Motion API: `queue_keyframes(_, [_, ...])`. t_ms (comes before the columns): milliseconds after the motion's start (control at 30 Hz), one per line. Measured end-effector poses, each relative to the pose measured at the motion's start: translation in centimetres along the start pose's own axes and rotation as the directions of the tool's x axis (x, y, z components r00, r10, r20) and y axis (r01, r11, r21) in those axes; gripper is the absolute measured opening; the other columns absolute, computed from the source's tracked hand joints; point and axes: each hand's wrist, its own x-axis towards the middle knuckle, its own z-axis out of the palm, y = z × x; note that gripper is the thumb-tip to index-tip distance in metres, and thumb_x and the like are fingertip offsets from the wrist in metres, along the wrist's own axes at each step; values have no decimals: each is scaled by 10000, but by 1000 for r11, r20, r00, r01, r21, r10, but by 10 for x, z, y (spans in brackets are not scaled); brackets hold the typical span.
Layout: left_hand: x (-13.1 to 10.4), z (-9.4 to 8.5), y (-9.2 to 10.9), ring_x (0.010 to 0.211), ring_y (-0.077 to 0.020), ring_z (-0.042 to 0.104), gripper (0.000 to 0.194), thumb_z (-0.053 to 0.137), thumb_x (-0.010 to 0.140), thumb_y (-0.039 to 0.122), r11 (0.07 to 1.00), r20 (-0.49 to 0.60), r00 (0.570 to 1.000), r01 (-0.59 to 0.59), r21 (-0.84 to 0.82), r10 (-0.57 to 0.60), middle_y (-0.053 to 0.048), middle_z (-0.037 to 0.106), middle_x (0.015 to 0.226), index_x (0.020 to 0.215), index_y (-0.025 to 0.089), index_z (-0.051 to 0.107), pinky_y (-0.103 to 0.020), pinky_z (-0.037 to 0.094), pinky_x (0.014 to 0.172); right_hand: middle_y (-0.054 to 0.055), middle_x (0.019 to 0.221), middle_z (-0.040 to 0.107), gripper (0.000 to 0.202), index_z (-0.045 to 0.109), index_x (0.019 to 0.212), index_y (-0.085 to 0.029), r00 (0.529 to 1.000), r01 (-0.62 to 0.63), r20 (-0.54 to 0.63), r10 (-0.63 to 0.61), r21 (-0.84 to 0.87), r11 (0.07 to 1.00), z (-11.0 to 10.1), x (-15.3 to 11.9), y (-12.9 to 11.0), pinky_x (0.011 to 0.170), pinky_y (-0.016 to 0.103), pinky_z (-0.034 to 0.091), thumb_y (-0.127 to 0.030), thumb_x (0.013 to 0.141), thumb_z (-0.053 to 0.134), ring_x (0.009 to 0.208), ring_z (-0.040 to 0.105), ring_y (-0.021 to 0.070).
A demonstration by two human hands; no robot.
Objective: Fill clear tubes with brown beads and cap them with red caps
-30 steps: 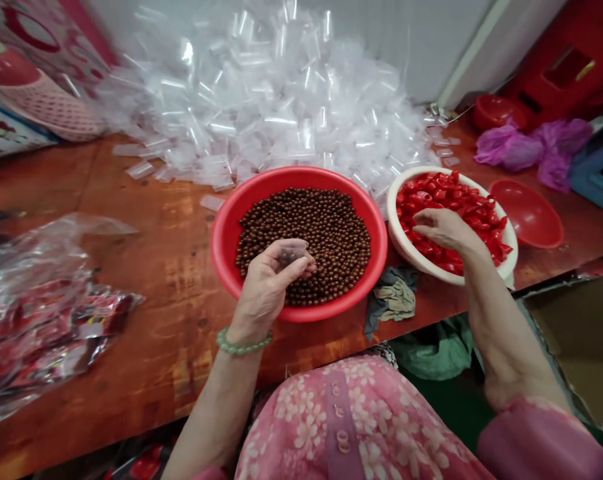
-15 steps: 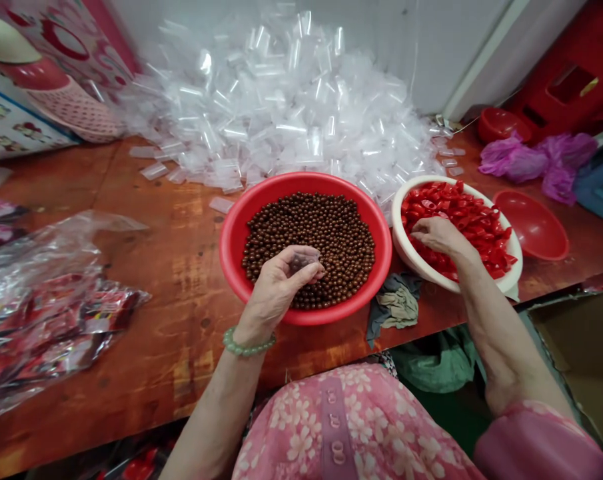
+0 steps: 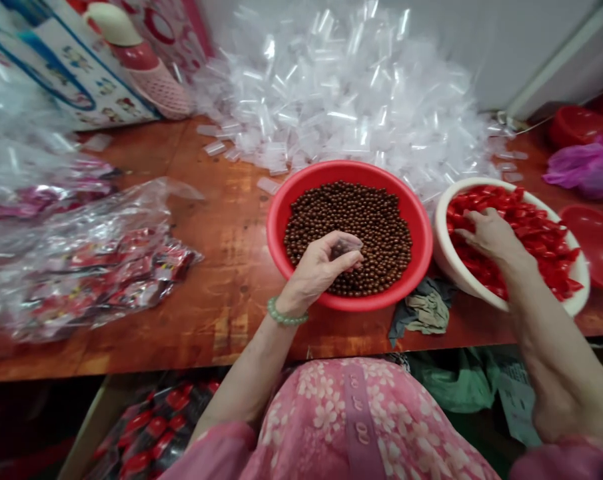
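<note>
My left hand (image 3: 317, 268), with a green bead bracelet (image 3: 287, 313) at the wrist, is over the near left part of a red basin (image 3: 275, 230). Its thumb and fingers are closed around a small clear plastic tube (image 3: 350, 245), whose contents I cannot make out. Brown round balls (image 3: 351, 207) lie inside this basin. To its right, a white basin (image 3: 448, 267) holds small glossy red plastic pieces (image 3: 541, 233). My right hand (image 3: 494, 235) reaches in among those pieces with its fingers apart; nothing visible is gripped.
Behind the basins rises a heap of clear plastic tubes (image 3: 341, 100). Clear bags of red packets (image 3: 116, 267) lie at the left, near a pink-covered bottle (image 3: 151, 77). A crumpled cloth (image 3: 426, 310) is at the table's front edge. A red bowl (image 3: 596, 243) stands far right.
The view has swung left, so everything appears farther right. My right hand's fingers have spread among the red pieces. My left hand keeps its hold on the clear tube above the balls.
</note>
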Motion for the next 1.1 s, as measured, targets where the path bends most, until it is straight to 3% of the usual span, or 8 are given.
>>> queue_keyframes(167, [0, -2, -3, 769, -100, 647, 322, 828, 809, 351, 1000, 38, 999, -21, 2, 21, -8, 702, 836, 1028, 155, 695, -223, 521, 736, 250, 1179, 655, 366, 692, 1272, -65, 992, 72, 106, -71, -6, 997, -4, -8, 12, 886, 377, 435, -231, 962, 592, 952, 614, 283])
queue_keyframes(367, [0, -4, -5, 827, -109, 656, 312, 842, 790, 301, 998, 82, 996, -37, -55, 41, -13, 703, 897, 1023, 161, 688, -262, 535, 824, 310, 1199, 665, 401, 663, 1271, -40, 999, -40, -35, 41, 14, 999, -12, -3, 12, 853, 408, 390, -292, 1028, 466, 899, 604, 254])
queue_keyframes(500, [0, -5, -4, 834, -115, 681, 334, 841, 777, 261, 994, 102, 994, -24, -104, 35, -16, 720, 897, 1050, 165, 673, -268, 541, 833, 160, 843, 667, 259, 703, 960, -115, 995, -76, -57, 82, 99, 992, -6, 9, -3, 737, 412, 320, -317, 984, 543, 596, 358, 134])
queue_keyframes(600, [-1, -5, -3, 857, -115, 690, 338, 827, 775, 211, 990, 102, 994, -15, -137, 29, -21, 732, 911, 1069, 166, 667, -272, 550, 863, -36, 540, 406, 262, 559, 635, -216, 990, -117, -53, 129, 188, 975, -4, 12, -11, 696, 420, 267, -165, 885, 616, 535, 191, 96])
queue_keyframes(767, [-1, -5, -2, 858, -114, 699, 347, 826, 773, 195, 986, 97, 995, 11, -168, 6, -28, 741, 926, 1077, 168, 661, -269, 555, 860, -42, 495, 478, 266, 633, 551, -207, 979, -185, -2, 202, 395, 900, -14, 6, -9, 691, 393, 316, -55, 698, 795, 502, 363, 105])
queue_keyframes(967, [-1, -5, 0, 838, -128, 696, 345, 861, 765, 265, 991, 68, 998, 7, -135, 2, -19, 737, 878, 1049, 175, 685, -262, 556, 813, -12, 595, 657, 167, 771, 721, -224, 873, -233, -176, 454, 668, 707, -33, -32, 0, 665, 349, 405, -73, 688, 834, 555, 528, 129])
queue_keyframes(1033, [-1, -6, 0, 818, -125, 683, 375, 884, 742, 266, 995, 19, 1000, 12, -96, -10, -6, 723, 858, 1055, 179, 698, -262, 552, 811, -14, 665, 692, 123, 789, 820, -234, 833, -64, -283, 476, 804, 591, -41, -47, -15, 663, 314, 456, -151, 734, 820, 586, 573, 120])
queue_keyframes(1100, [-1, -6, 0, 786, -116, 660, 405, 907, 714, 259, 998, -31, 999, 6, -61, -7, 9, 704, 828, 1061, 185, 712, -256, 541, 800, 8, 716, 722, 129, 795, 805, -214, 818, 292, -386, 426, 917, 272, -47, -56, -46, 654, 292, 498, -193, 687, 841, 622, 619, 124])
